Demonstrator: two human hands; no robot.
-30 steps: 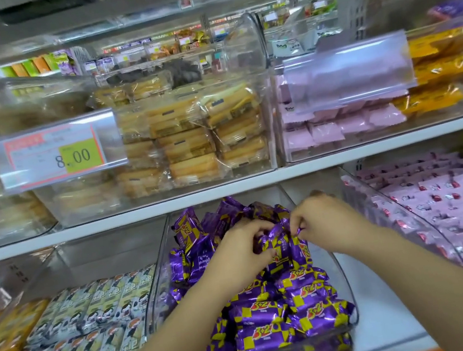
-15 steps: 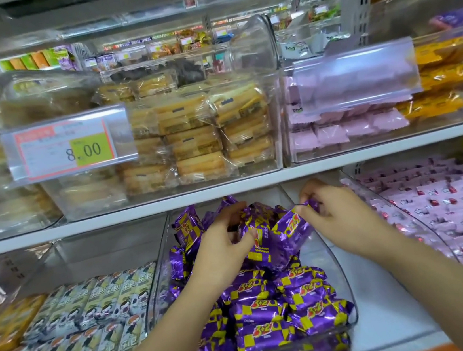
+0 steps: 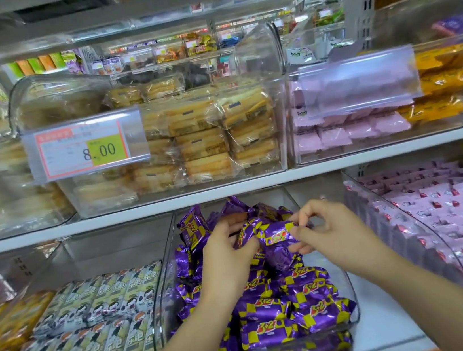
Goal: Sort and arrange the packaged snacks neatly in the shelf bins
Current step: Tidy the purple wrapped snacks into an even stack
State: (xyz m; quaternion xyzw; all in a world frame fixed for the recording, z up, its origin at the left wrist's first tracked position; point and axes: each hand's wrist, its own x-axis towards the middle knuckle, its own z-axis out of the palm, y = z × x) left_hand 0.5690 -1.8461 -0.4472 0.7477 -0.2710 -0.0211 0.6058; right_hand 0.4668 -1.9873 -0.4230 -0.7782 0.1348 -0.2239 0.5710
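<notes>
We note the left grip (image 3: 224, 258) and the right grip (image 3: 330, 230) both clamped on a clump of purple snack packets (image 3: 274, 236), just above the heap in the clear bin (image 3: 350, 289) on the lower shelf, at 6 o'clock. Pink packets (image 3: 452, 212) sit at the bin's 3 o'clock and grey bars (image 3: 94, 307) at its 9.

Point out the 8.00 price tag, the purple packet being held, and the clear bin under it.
price tag (image 3: 85, 146), head view, on its printed middle.
purple packet (image 3: 272, 233), head view, on its front face.
clear bin (image 3: 167, 285), head view, on its bare left wall.
</notes>
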